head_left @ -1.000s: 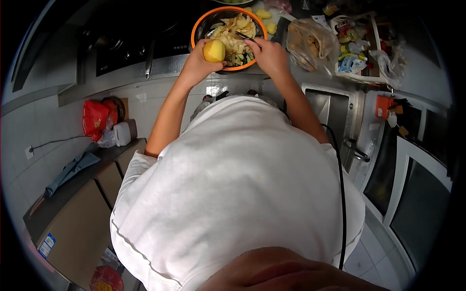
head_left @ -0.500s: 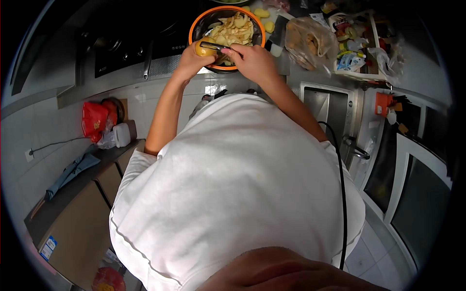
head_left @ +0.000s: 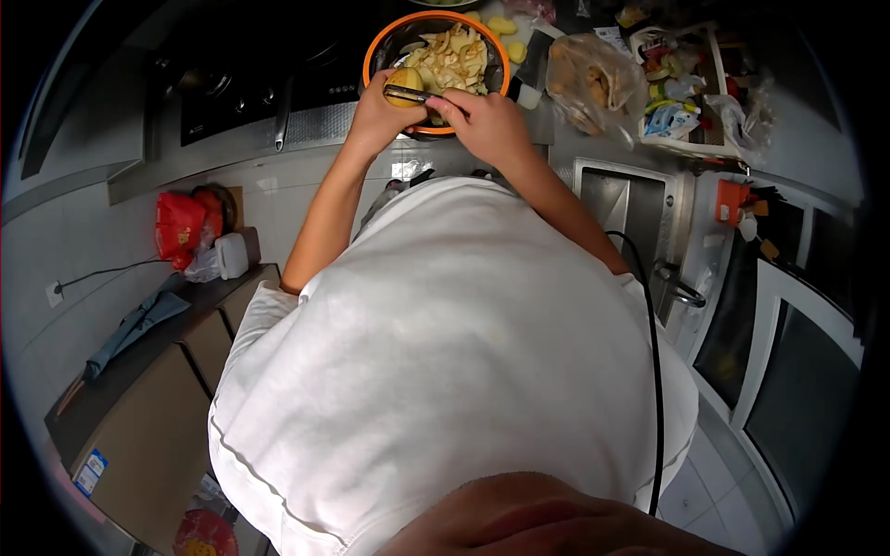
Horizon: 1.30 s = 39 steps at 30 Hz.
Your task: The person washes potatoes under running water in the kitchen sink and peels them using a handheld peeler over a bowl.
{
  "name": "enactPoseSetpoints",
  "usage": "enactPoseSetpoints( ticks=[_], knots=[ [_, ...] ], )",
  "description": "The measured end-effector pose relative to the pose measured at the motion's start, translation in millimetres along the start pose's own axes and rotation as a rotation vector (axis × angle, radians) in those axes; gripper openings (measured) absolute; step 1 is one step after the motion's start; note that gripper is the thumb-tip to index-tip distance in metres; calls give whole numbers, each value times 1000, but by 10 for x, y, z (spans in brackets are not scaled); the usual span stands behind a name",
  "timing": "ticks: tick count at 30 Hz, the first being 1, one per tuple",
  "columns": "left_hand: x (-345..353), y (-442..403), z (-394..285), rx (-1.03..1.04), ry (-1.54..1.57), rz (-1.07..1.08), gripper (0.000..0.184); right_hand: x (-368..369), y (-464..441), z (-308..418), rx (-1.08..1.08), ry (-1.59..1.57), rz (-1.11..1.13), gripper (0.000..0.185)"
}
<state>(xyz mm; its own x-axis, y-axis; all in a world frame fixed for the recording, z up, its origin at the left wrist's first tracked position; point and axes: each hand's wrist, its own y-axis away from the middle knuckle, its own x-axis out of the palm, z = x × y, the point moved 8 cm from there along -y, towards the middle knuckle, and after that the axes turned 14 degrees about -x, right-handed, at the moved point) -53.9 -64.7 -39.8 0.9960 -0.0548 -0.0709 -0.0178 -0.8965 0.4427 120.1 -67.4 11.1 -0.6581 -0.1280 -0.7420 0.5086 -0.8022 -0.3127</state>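
A yellow potato (head_left: pixel 404 80) is in my left hand (head_left: pixel 375 119), whose fingers wrap round it at the left front of an orange-rimmed bowl (head_left: pixel 502 57). My right hand (head_left: pixel 484 122) grips a dark peeler (head_left: pixel 413 94), its head lying across the potato. Pale peelings (head_left: pixel 451 57) fill much of the bowl beneath. Behind the bowl's right side, peeled potatoes (head_left: pixel 502 25) rest on the counter.
Right of the bowl lies a clear plastic bag (head_left: pixel 593 83) with brownish contents. Beyond it stands a white basket (head_left: pixel 719 83) of packets. A sink (head_left: pixel 630 208) is at the right, a black stove (head_left: pixel 232 102) at the left.
My right hand has moved left and brought the peeler from over the peelings onto the potato. In the last half second both hands have shifted slightly to the right.
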Motion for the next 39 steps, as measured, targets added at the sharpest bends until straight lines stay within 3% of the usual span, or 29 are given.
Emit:
enactPoseSetpoints(
  ticks=[2,4,7,9,11,15,17,18,21,26,27,29,33,35,39],
  knots=[
    [-57,-33,42,-2,-45,13,72,-3,-40,-17,-15,101,16,28],
    [-23,22,37,-9,-86,27,73,-68,-64,-266,96,270,-75,45],
    [60,121,-88,-6,15,77,63,-119,6,-655,217,155,-77,48],
    [-11,39,-72,208,-165,-49,65,-237,35,-469,204,131,-58,44],
    [-24,21,-54,150,-109,-12,66,-274,37,-267,161,-52,-59,39],
    [-1,-69,83,-46,14,53,67,-125,34,-48,19,-120,-112,35],
    [-37,-50,92,16,-80,18,67,-95,-8,-15,2,95,-5,36],
    [-46,-37,71,81,-167,-16,67,-105,-29,-156,57,146,-57,39],
    [10,171,-136,77,-5,33,70,-110,-1,-690,172,185,-49,43],
    [-157,98,-100,104,-341,-198,70,-313,-23,-270,186,-73,-50,40],
    [-165,72,-127,114,-388,-238,68,-227,-10,-224,74,-110,-119,30],
    [-132,112,-114,132,-397,-205,66,-122,-39,-118,28,-88,-30,31],
    [-74,231,-199,213,-333,-68,62,-112,-90,-360,51,51,-111,42],
    [-72,298,-255,258,-186,-4,62,-129,-53,-606,216,116,-6,44],
    [-137,222,-180,249,-145,5,56,-159,-3,-453,254,-85,25,42]
  ],
)
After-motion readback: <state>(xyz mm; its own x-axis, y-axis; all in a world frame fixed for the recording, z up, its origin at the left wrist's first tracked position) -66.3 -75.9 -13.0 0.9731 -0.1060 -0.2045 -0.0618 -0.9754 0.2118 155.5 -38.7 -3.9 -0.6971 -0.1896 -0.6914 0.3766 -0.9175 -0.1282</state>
